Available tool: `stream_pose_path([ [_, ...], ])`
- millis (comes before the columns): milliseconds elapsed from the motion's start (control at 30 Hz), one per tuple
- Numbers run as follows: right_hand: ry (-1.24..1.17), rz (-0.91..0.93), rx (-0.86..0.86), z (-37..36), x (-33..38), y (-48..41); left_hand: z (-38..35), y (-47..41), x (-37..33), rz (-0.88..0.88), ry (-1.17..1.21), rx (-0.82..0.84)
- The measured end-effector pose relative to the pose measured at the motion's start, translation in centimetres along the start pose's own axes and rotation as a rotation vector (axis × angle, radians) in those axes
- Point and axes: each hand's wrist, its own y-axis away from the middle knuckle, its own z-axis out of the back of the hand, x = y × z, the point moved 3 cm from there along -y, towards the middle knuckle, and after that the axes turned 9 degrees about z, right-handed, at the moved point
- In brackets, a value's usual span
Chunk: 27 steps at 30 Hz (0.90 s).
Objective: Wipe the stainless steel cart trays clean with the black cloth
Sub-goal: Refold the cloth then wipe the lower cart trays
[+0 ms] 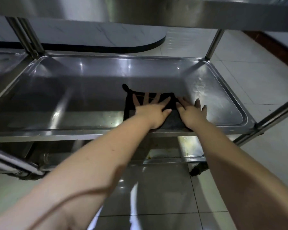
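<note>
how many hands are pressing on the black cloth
2. The left hand lies flat on the black cloth in the middle tray; the right hand presses its right edge, outer fingers on bare steel.

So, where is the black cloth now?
Head view: cloth right of centre on the middle tray, flat under the left hand, right hand on its right edge.

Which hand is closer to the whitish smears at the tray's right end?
Right. The right hand lies flat at the right edge of the black cloth, just short of the smears; the left hand presses the cloth's middle, farther left.
</note>
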Motion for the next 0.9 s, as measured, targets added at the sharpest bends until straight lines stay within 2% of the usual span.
stream_pose_path([
  [167, 0.070, 0.018, 0.003, -0.6, 0.0, -0.2, -1.4, -0.9, 1.3, 0.087, -0.047, -0.094],
  [267, 0.185, 0.027, 0.041, -1.0, 0.3, -0.2, -0.6, -3.3, 3.2, 0.149, -0.074, -0.061],
  [500, 0.216, 0.020, 0.018, -1.3, 0.4, -0.5, 1.4, -7.2, 6.5, 0.219, -0.057, -0.040],
  [700, 0.234, 0.003, 0.057, -0.9, 1.1, -0.1, 0.2, -0.7, 6.4, 0.107, -0.075, 0.049],
  [900, 0.180, -0.088, 0.114, -0.1, 2.9, 0.4, 0.1, 4.8, 8.6, 0.159, -0.038, 0.037],
])
